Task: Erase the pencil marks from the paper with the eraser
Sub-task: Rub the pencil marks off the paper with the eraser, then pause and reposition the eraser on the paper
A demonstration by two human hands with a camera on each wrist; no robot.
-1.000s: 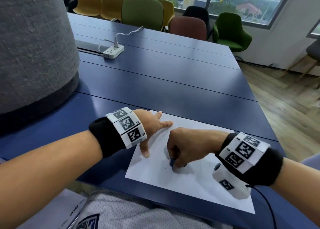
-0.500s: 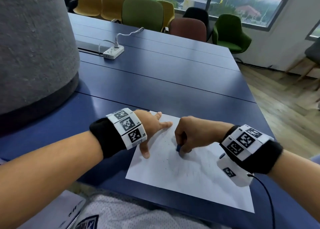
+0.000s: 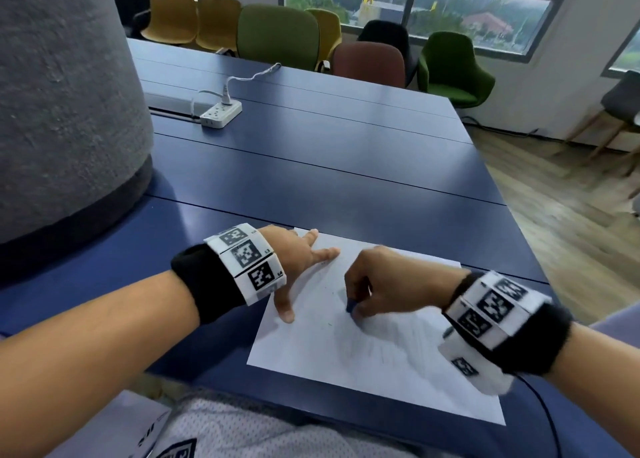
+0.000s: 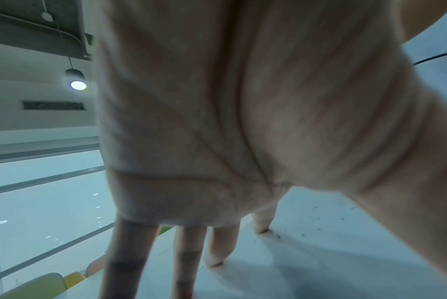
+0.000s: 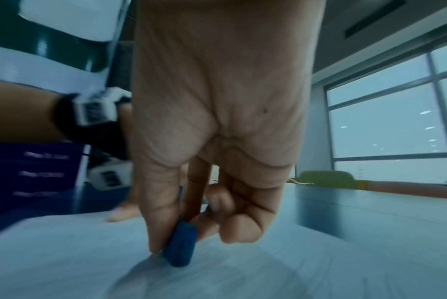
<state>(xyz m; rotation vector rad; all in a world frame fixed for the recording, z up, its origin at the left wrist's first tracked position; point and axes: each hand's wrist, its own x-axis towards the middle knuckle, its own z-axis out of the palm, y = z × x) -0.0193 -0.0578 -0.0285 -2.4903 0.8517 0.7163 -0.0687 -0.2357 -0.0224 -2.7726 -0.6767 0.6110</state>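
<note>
A white sheet of paper (image 3: 377, 360) lies on the blue table (image 3: 329, 166) near its front edge, with faint grey pencil smudges across its middle. My right hand (image 3: 381, 284) pinches a small blue eraser (image 3: 350, 306) between thumb and fingers, its tip pressed on the paper; the right wrist view shows the eraser (image 5: 181, 246) against the sheet (image 5: 268, 279). My left hand (image 3: 294, 260) lies with straight, spread fingers on the paper's left edge, holding it flat. In the left wrist view the fingertips (image 4: 214, 261) touch the sheet, where dark eraser crumbs (image 4: 317, 222) lie.
A white power strip (image 3: 221, 113) with a cable lies far back on the table. A large grey felt-covered column (image 3: 62, 104) stands at the left. Coloured chairs (image 3: 280, 35) line the far side. A cable (image 3: 543, 409) runs from my right wrist over the table.
My right hand has slid the eraser up the paper from its earliest spot near the front, then back a little toward me. The left hand has stayed in place.
</note>
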